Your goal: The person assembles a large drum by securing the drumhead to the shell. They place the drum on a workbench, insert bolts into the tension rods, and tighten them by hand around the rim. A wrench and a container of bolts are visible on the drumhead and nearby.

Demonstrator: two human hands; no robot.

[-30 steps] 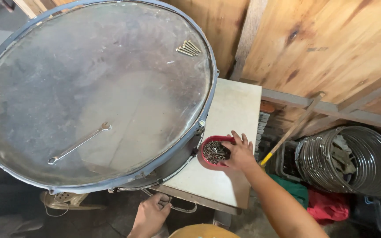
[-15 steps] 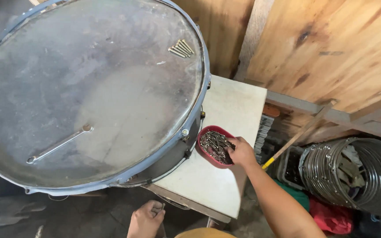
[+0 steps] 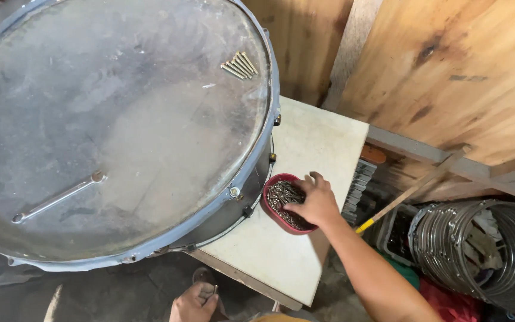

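My left hand (image 3: 195,303) is mostly cut off by the bottom edge; I see only knuckles and a bit of something small and metallic pinched at them, and I cannot tell what it is or how tightly my fingers (image 3: 207,293) close on it. The big drum (image 3: 114,131) runs out of view at the top and left, so its far rim is lost, and its shell hides the part of the white table (image 3: 305,149) beneath it. On the drumhead lie a long wrench (image 3: 55,200) and a small bundle of brass-coloured rods (image 3: 239,64).

My right hand (image 3: 312,201) covers the right half of the red bowl (image 3: 272,210), which sits on the table just beside the drum's rim. The bowl is full of small dark metal screws (image 3: 281,195); those under my palm are hidden. My right fingers (image 3: 296,207) are curled downward into the bowl, lying on the screws, with the thumb side toward the bowl's middle. Whether they have closed on any screw I cannot tell, since the fingertips are buried among them.

To the right, below the table, a stack of chrome hoops (image 3: 484,250) is cut off at the edge, and a yellow-tipped stick (image 3: 412,188) leans against the wooden wall (image 3: 448,71).
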